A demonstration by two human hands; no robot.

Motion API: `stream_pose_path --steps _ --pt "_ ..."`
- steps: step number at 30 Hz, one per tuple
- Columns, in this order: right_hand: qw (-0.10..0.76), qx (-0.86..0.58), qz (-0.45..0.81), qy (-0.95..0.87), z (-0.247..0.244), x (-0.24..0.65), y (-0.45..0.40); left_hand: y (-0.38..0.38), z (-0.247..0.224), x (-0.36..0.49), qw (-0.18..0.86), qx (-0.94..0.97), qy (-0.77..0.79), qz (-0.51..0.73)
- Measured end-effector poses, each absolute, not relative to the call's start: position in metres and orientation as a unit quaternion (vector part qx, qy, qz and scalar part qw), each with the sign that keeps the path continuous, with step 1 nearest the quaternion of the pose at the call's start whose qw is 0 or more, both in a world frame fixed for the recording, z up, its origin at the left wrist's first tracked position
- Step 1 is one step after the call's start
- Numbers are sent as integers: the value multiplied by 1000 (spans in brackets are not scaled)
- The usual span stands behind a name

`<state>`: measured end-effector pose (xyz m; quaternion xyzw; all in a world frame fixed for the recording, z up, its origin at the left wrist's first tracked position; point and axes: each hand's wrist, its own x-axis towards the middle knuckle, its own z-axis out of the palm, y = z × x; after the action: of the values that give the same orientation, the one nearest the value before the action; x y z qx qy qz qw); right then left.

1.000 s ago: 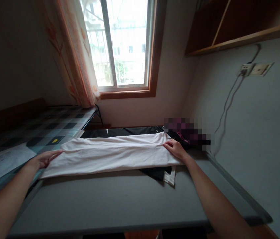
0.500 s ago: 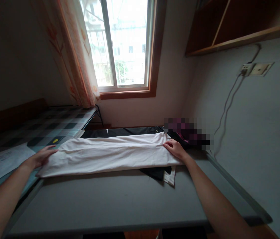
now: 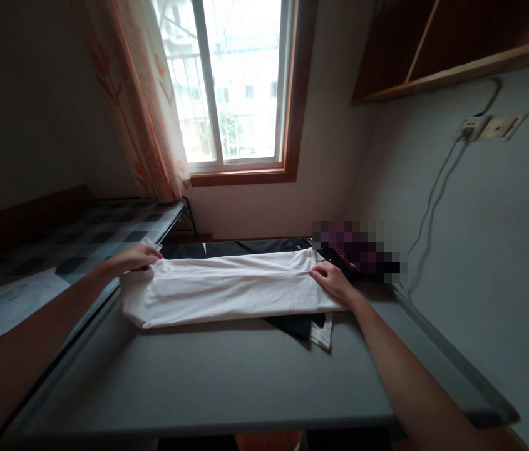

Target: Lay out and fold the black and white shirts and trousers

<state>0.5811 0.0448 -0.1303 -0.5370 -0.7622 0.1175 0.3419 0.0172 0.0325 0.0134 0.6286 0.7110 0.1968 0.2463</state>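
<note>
A white garment (image 3: 231, 288), folded into a long strip, lies across the grey table. My left hand (image 3: 139, 255) is closed on its far left corner and holds that end raised, so the cloth bends up and over there. Near the right end, my right hand (image 3: 332, 279) pinches the cloth between thumb and fingers, low on the table. Black clothing (image 3: 245, 247) lies along the garment's far side. A dark piece with a white edge (image 3: 321, 332) sticks out from under its near right side.
The grey table (image 3: 226, 376) has a raised rim. To the left stand a bed with a checked cover (image 3: 123, 219) and white papers (image 3: 10, 307). A blurred-out dark purple pile (image 3: 358, 250) sits at the back right. Cables (image 3: 433, 207) hang down the right wall.
My left hand has moved right and away from me, lifting the garment's left end and drawing it inward. The right hand has stayed at the same spot on the cloth.
</note>
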Motion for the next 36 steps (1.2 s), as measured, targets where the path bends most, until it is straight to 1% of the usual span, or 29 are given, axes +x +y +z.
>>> stream_pose_path --steps 2,4,6,7,10,13,17,20,27,34,36 --pt "341 -539 115 -761 -130 581 45 36 7 48 295 650 678 173" --pt "345 -538 112 -761 -129 581 44 37 -9 78 302 657 679 123" --pt "348 -536 112 -761 -129 580 44 37 -29 103 235 690 683 52" --pt "348 -536 113 -761 -129 580 44 36 -39 112 212 694 686 44" --pt "348 -537 116 -760 -128 580 43 31 -59 126 147 713 683 60" --pt "351 -536 117 -759 -128 580 43 24 -64 127 77 729 677 72" --pt "350 -537 116 -759 -129 579 44 17 -64 127 43 710 703 11" --pt "344 -539 116 -760 -128 579 43 13 -65 131 25 711 703 4" --pt "345 -538 111 -761 -128 579 43 16 -59 144 4 723 690 35" --pt "355 -537 114 -757 -128 578 43 20 -65 155 44 735 676 32" --pt "353 -535 113 -759 -128 579 43 22 -67 154 64 726 683 49"
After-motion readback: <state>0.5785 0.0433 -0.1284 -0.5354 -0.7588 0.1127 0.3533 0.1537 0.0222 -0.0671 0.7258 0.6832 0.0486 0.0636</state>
